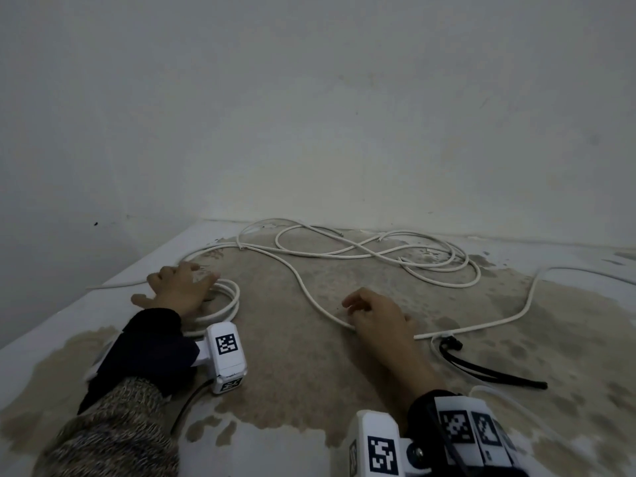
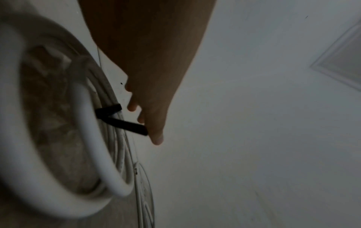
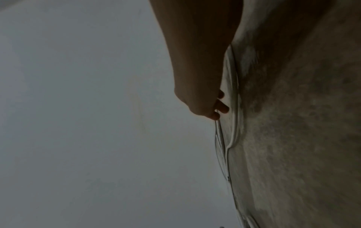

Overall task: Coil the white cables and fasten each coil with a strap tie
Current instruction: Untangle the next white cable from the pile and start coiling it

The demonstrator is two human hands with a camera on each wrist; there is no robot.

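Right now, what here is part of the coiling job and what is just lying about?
Job:
left hand resting on the coiled cable
black strap tie round that coil
right hand on the loose white cable
spare black strap tie

Lying about:
worn table surface

cables: white, smooth plastic jacket | strap tie: black, matt, cloth-like | table: white coat worn off to rough, mottled tan | sleeve: coarse speckled knit | wall: matt white
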